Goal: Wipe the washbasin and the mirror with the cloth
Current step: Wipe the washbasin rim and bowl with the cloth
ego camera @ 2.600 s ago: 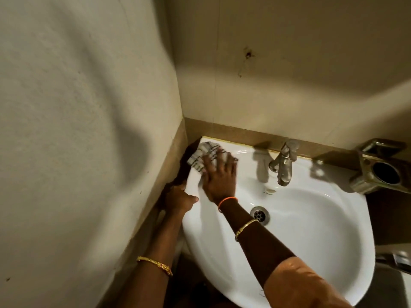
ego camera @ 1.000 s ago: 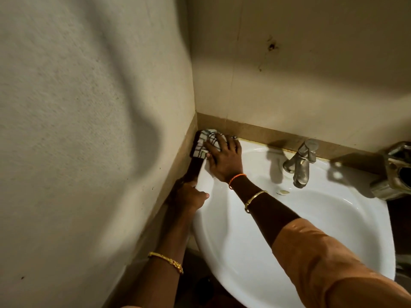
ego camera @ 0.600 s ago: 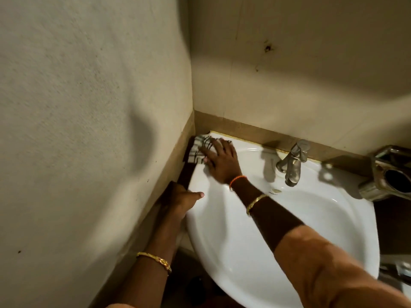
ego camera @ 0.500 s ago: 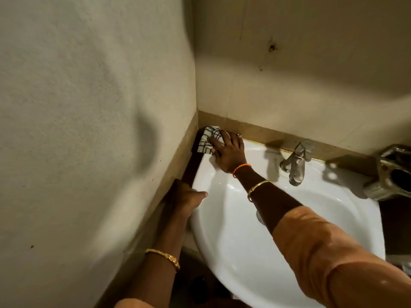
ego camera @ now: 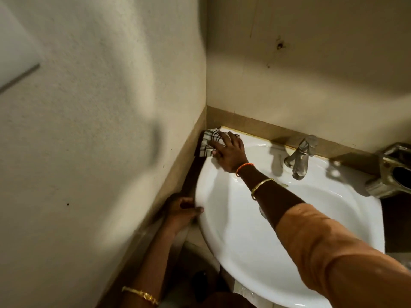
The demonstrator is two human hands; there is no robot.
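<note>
A white washbasin (ego camera: 233,236) is fixed in the corner of two walls. My right hand (ego camera: 229,152) lies flat on a checked cloth (ego camera: 208,141) and presses it onto the basin's back left corner, against the wall. The cloth's edge hangs over the rim there. My left hand (ego camera: 180,210) grips the basin's left rim, thumb on top. My right forearm crosses the bowl and hides the drain. No mirror is in view.
A metal tap (ego camera: 299,157) stands at the back middle of the basin. A metal holder (ego camera: 393,174) is fixed to the wall at the right. The side wall (ego camera: 111,130) runs close along the basin's left edge.
My right hand has kept rubbing the cloth in small strokes at the back left corner. My left hand has stayed on the left rim.
</note>
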